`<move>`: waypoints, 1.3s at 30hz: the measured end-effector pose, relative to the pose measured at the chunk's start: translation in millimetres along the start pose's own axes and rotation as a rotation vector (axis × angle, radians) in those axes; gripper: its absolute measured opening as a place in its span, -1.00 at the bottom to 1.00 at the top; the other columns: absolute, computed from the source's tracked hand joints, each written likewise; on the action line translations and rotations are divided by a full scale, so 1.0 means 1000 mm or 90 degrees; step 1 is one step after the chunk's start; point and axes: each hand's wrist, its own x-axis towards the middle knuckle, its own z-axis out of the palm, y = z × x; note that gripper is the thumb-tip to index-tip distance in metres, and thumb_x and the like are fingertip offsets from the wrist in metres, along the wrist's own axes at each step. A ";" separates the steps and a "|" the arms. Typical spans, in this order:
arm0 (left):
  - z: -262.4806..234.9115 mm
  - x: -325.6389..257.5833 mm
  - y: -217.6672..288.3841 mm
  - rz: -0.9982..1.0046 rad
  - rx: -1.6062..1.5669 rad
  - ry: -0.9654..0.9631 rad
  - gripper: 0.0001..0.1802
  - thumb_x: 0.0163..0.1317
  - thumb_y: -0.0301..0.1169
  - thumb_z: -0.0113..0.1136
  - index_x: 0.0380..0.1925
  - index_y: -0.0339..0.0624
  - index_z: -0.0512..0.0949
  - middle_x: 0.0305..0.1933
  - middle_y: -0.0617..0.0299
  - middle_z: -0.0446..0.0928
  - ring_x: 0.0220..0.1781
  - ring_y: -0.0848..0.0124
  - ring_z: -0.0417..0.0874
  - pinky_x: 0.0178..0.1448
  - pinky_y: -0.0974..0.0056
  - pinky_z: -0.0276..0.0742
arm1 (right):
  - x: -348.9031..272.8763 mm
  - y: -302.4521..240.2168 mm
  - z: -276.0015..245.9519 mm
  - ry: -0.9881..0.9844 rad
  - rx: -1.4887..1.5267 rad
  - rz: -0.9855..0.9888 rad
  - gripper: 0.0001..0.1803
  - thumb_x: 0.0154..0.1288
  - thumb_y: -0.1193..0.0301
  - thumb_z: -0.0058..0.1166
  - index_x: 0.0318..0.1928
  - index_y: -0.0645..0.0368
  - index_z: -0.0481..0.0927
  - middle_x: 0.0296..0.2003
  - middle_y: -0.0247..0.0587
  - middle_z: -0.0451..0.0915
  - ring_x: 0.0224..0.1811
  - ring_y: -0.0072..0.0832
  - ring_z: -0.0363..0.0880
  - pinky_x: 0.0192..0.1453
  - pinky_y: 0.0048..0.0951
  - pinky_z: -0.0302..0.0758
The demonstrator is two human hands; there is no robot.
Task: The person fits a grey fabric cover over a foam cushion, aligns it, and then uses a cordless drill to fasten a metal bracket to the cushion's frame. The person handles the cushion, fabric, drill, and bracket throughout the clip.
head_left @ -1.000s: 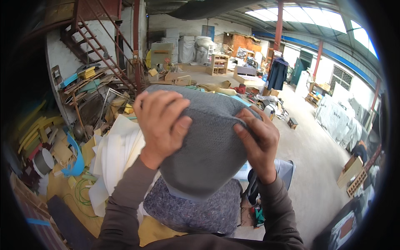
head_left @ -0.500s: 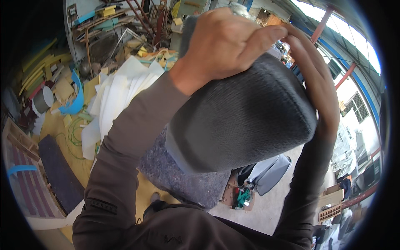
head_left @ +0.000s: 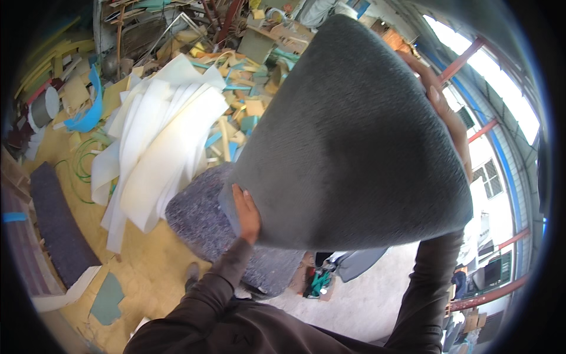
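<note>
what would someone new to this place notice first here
The big dark grey padded piece catches the eye first, filling the middle of the view, with the left hand against its lower left corner and the right hand along its upper right edge. Next comes the bright heap of white sheets to its left, then a curved blue strip farther left.

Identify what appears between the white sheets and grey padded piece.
The head view shows yellow and blue scraps between the white sheets and grey padded piece, and a speckled purplish block lower down.
</note>
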 end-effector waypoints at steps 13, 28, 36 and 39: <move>-0.025 0.008 0.049 0.239 -0.099 -0.014 -0.26 0.93 -0.09 -0.23 0.80 -0.48 0.17 0.92 -0.27 0.11 0.96 -0.12 0.07 0.97 -0.01 -0.04 | 0.095 0.021 -0.003 -0.092 0.288 -0.077 -0.03 0.80 -0.35 -0.17 0.71 0.26 0.39 0.71 0.18 0.37 0.80 -0.01 0.32 0.88 0.15 0.26; -0.023 -0.014 0.305 0.617 -0.145 0.015 -0.12 0.90 -0.04 -0.27 0.83 -0.60 -0.09 0.97 -0.38 -0.14 0.99 -0.33 -0.15 0.96 -0.29 -0.26 | 0.073 -0.012 0.076 -0.044 0.018 0.072 -0.11 0.83 -0.29 -0.13 0.74 0.15 0.36 0.64 0.00 0.47 0.74 -0.15 0.39 0.86 -0.16 0.21; -0.040 -0.023 0.409 0.840 -0.166 -0.008 -0.17 0.88 -0.06 -0.22 0.86 -0.46 0.02 0.97 -0.32 -0.09 0.97 -0.42 -0.15 0.93 -0.29 -0.14 | 0.068 0.004 0.060 -0.035 0.234 0.061 -0.15 0.92 -0.23 -0.25 0.74 0.24 0.32 0.62 0.02 0.49 0.68 -0.26 0.48 0.83 -0.20 0.31; -0.053 -0.007 0.442 0.962 -0.080 -0.014 -0.41 0.85 -0.07 -0.14 0.49 -0.28 0.61 0.63 -0.18 0.53 0.73 -0.25 0.42 0.82 -0.22 0.12 | 0.082 0.015 0.049 -0.008 0.188 0.090 -0.07 0.88 -0.33 -0.27 0.71 0.26 0.37 0.64 0.05 0.47 0.73 -0.22 0.42 0.87 -0.17 0.24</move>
